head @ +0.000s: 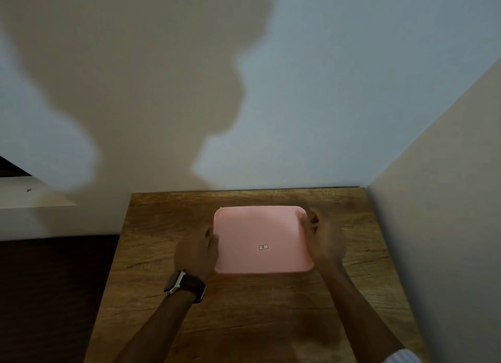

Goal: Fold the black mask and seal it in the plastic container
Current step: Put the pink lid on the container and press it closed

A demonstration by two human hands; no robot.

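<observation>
Two hands, left hand (199,250) and right hand (324,242), are gripping opposite edges of the pink lid (261,239) on a plastic container, apparently pressing it shut on the wooden worktop (244,314); the black mask is hidden

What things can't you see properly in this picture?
- Black mask: nowhere in the head view; the pink lid would hide it if it is inside.
- Container body: covered by the lid.
- Sticker writing: too small to read.
- Left hand and right hand fingertips: blurred, partly behind the lid's edges.
- Watch face: turned away.
- Table: near edge cut off by the frame.
</observation>
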